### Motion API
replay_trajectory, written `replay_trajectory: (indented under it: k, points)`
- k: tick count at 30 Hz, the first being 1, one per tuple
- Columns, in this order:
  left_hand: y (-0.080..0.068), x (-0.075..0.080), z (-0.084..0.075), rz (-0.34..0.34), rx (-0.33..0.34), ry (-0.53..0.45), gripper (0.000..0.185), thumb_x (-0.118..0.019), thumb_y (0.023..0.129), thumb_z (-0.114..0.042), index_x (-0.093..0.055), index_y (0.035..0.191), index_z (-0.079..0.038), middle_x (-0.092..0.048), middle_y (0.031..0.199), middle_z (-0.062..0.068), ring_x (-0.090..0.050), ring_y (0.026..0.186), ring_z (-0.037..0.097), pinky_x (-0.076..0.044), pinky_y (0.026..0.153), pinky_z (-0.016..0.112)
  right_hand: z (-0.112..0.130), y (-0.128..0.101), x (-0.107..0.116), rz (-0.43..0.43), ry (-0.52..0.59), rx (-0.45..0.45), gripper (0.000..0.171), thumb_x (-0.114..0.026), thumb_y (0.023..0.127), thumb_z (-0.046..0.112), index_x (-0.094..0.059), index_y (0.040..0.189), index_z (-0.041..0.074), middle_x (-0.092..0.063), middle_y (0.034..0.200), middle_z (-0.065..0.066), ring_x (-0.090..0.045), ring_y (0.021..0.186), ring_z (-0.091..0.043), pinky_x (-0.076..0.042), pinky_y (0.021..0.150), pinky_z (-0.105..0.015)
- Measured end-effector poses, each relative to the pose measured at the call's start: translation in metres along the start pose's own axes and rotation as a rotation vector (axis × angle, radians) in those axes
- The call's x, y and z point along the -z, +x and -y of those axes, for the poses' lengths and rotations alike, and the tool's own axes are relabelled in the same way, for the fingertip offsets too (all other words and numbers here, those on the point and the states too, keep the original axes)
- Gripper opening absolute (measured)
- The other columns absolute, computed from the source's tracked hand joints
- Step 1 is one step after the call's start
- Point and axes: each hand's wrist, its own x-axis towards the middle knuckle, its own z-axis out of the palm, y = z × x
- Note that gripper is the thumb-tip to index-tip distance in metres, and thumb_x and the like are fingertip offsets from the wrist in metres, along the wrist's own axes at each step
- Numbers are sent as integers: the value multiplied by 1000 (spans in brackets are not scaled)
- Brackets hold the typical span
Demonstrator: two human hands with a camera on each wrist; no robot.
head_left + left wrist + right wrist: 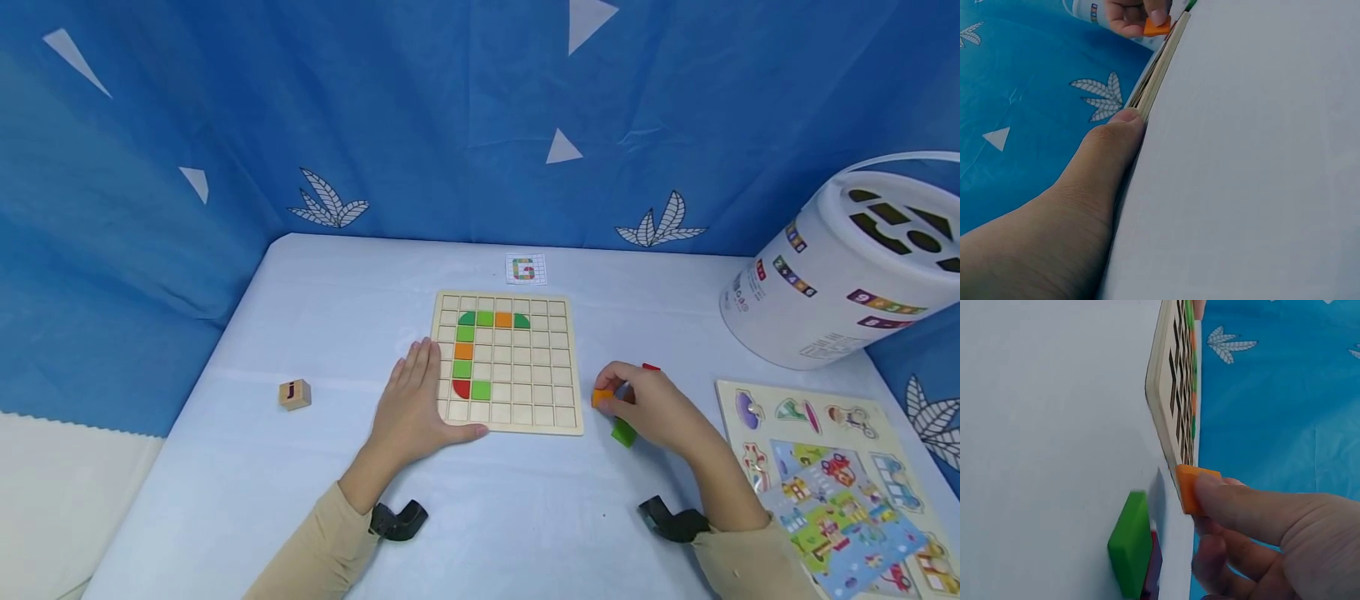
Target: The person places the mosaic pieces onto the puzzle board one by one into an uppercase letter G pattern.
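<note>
A wooden grid board (528, 367) lies flat on the table, with green, orange and red tiles forming a bent line on its left part. My left hand (408, 412) rests against the board's lower left corner, fingers straight along the left edge and thumb at the near edge. To the right of the board, my right hand (656, 408) pinches an orange square tile (1189, 487) between thumb and fingers, just above the table. Below that hand lies a green tile (1130, 544), with a dark red tile (1154, 565) beside it. A red tile (651, 367) shows partly behind the hand.
A small pattern card (526, 269) lies beyond the board. A wooden cube (295, 394) sits at the left. On the right stand a white bucket (817, 275) with shaped lid holes and a picture puzzle board (738, 387) under colourful sheets (847, 517). A blue curtain (450, 125) hangs behind.
</note>
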Motion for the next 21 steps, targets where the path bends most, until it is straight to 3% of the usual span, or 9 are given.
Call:
replay_trajectory:
  k: [5,11,21]
  points:
    - [0,0,0,-5,-4,-2,138,-57,64,-91,-9,159,-4,-6,168,11,-3,157,27,-11,126,48,15,13,-9,-53,79,20,16,-77,88,23,-66,100,25,-68,98,2,-52,69,-19,-44,61,-29]
    - [1,-1,1,2,1,8,138,-54,63,-93,-8,159,-5,-5,168,10,-2,157,26,-11,126,47,46,27,-29,-34,170,43,18,-78,86,24,-66,100,24,-67,94,2,-52,64,-19,-43,51,-24]
    - [1,0,1,-6,-4,15,137,-55,64,-93,-10,159,-5,-8,168,10,-4,157,26,-12,126,48,74,45,-63,-13,171,110,16,-79,86,22,-67,97,25,-66,87,9,-51,64,-16,-44,55,-24]
